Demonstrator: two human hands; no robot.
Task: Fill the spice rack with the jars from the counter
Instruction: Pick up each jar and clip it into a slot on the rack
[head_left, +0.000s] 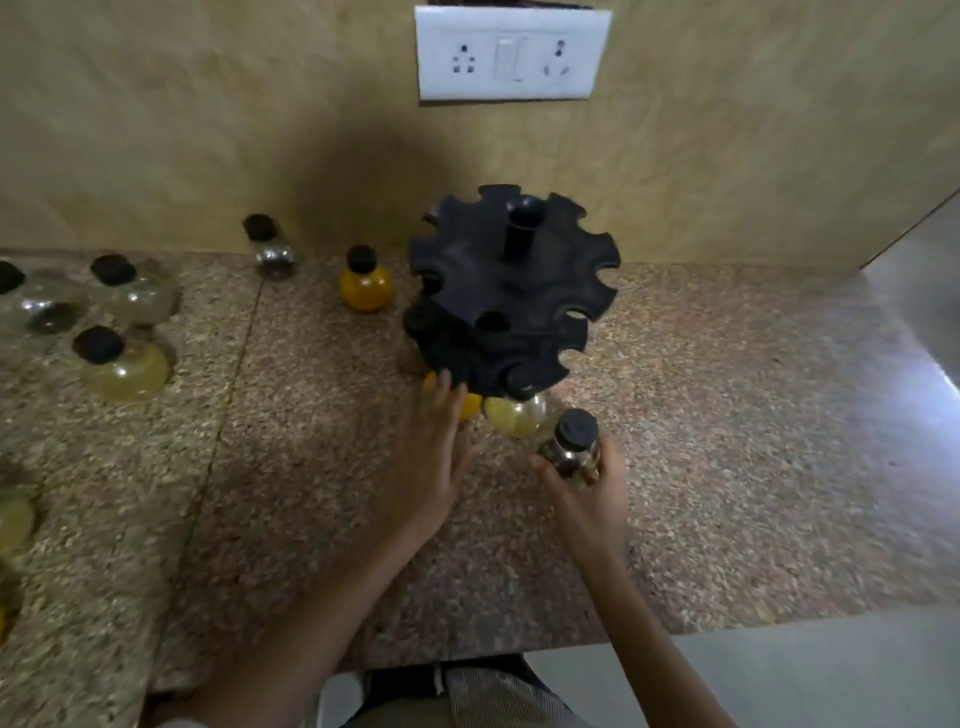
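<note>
**Loading the near slots**

On the speckled surface (727, 415), the black rack (511, 291) is standing mostly unfilled. Left hand (434, 462), fingers spread and empty, is steadying its lower tier; right hand (589, 486) is gripping a dark-spice jar (571, 447), likely needing a free notch.

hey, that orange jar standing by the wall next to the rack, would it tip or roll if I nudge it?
The orange jar looks squat and wide-bottomed, standing upright, so a light nudge would probably slide it rather than tip it. Its body seems rounded, so once knocked over it could well roll. It looks nearly full, so likely fairly heavy for its size.
</note>
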